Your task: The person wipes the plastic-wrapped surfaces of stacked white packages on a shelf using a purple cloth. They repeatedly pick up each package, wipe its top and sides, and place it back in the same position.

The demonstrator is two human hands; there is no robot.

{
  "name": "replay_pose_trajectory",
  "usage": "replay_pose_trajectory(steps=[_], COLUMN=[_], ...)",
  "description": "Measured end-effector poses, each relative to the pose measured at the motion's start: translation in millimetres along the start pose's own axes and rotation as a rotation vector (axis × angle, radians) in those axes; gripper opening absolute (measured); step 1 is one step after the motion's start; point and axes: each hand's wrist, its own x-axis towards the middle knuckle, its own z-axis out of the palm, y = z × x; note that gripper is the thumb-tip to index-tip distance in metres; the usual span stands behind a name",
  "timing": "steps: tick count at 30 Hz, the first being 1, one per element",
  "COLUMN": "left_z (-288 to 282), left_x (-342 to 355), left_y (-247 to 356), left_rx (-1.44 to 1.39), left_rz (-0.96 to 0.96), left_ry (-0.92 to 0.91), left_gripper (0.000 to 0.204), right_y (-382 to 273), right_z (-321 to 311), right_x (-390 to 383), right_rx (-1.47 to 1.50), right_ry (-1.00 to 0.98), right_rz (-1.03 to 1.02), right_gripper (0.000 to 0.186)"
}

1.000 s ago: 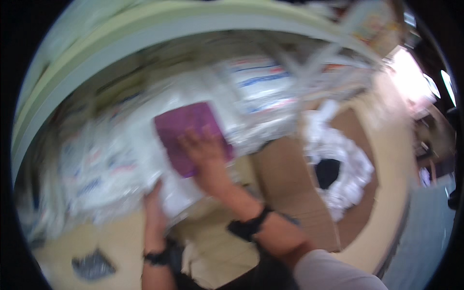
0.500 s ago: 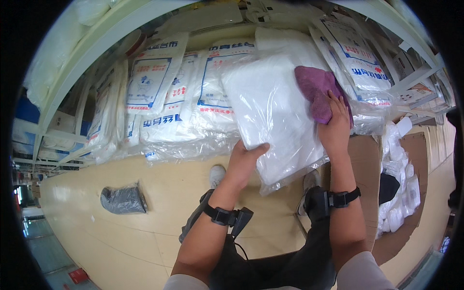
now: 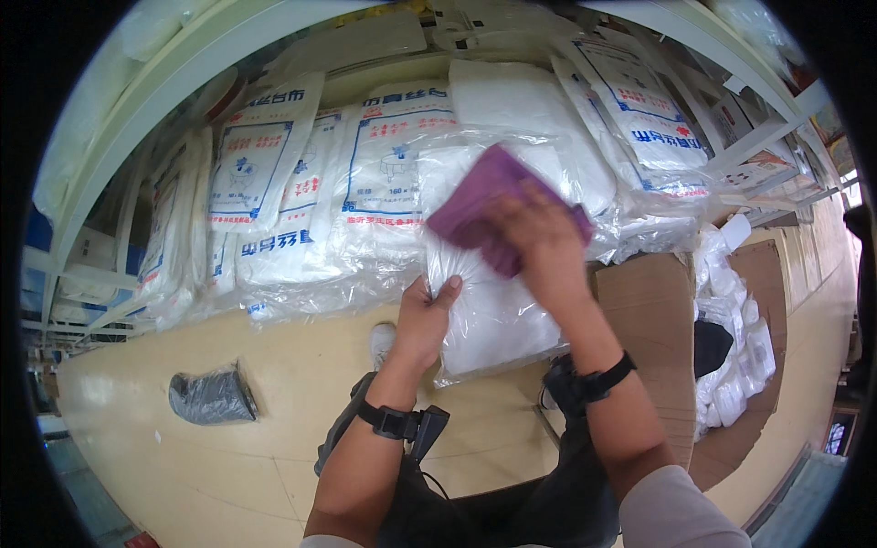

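Note:
My left hand [image 3: 425,318] grips the near left edge of a clear plastic package with white contents [image 3: 498,324], its thumb lying on top. A purple cloth [image 3: 480,205] is spread over the upper part of that package. Pressing the cloth down from above is my right hand [image 3: 541,247], slightly smeared by motion, with the cloth bunched under its fingers. Behind and to the left lie several flat plastic packages [image 3: 388,173] with blue and red print. Another plain white package [image 3: 539,119] lies just beyond the cloth.
White shelf frames [image 3: 137,137] curve round both sides. At the right stands an open cardboard box [image 3: 650,320] holding white plastic-wrapped items [image 3: 731,365] and something black [image 3: 713,349]. A dark plastic-wrapped bundle [image 3: 215,395] lies on the beige floor [image 3: 274,457] at the left.
My right hand has swept the purple cloth leftward across the package, and the cloth has spread out. My left hand still holds the package's edge. The whole view has shifted slightly.

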Motion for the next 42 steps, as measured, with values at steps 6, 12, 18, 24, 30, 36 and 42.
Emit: replay_pose_trajectory(steps=[6,12,18,24,30,36,42], left_z=[1.3,18.1,15.4,16.1,21.6,9.9,10.7], left_x=[-2.6,-10.8,1.2,-5.1,-1.7,10.3,3.8], left_y=[11.2,38.0,-13.8,-5.2,13.6,-27.3,-1.7], left_rx=[-0.134,-0.145,-0.003,-0.038,-0.166,0.621,0.342], left_rz=[-0.051,-0.184,0.157,0.003,-0.005,0.630,0.304], left_ry=[-0.002,-0.020,0.086,0.079,0.068,0.206,0.210], left_gripper=[0.031,0.050,0.031,0.034,0.033,0.027,0.043], right_y=[63.4,-21.9,-41.9,53.2,7.0,-61.6,31.1], right_z=[-26.4,-15.7,18.8,-11.9,-20.6,19.5,-12.6], right_x=[-7.0,7.1,7.1,8.8,13.9,7.8,10.8], right_rx=[0.152,0.196,0.036,0.025,0.104,0.177,-0.115], right_ry=[0.213,0.135,-0.054,0.147,0.140,-0.124,0.059], right_rz=[0.439,0.105,-0.072,0.364,0.233,-0.073,0.264], right_gripper=[0.057,0.069,0.046,0.060,0.066,0.056,0.062])
